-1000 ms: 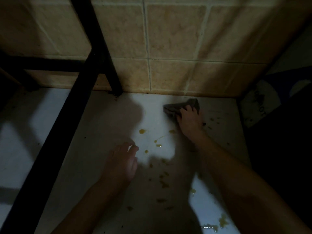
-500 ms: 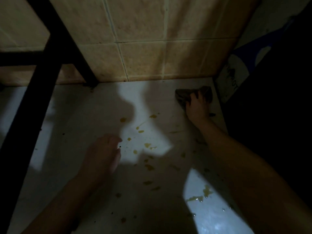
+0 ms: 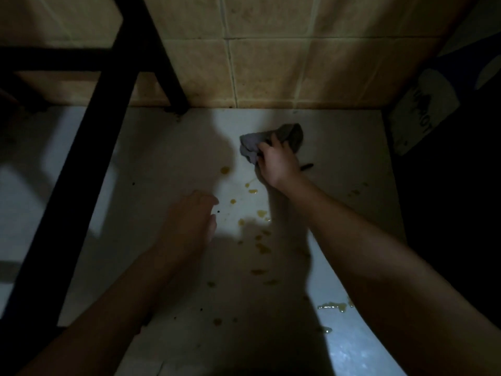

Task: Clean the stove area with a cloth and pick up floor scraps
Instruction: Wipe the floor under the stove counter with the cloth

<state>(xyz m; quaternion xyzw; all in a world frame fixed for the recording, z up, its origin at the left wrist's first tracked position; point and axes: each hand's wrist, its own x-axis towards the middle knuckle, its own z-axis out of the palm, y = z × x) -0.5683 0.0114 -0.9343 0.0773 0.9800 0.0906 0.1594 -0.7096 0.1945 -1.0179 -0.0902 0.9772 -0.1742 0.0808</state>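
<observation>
The right hand (image 3: 279, 165), at about 1 o'clock from the middle of the view, has its grip curled tight around a crumpled grey cloth (image 3: 250, 147), which lies on the pale floor (image 3: 162, 164) near the tan tiled wall (image 3: 271, 71) at 12 o'clock. The left hand (image 3: 189, 223), at 8 o'clock, has a loose, spread grip and holds nothing. Yellow scraps (image 3: 261, 213) dot the floor between the hands and down towards 6 o'clock. A black frame (image 3: 89, 164) slants across at 10 o'clock.
</observation>
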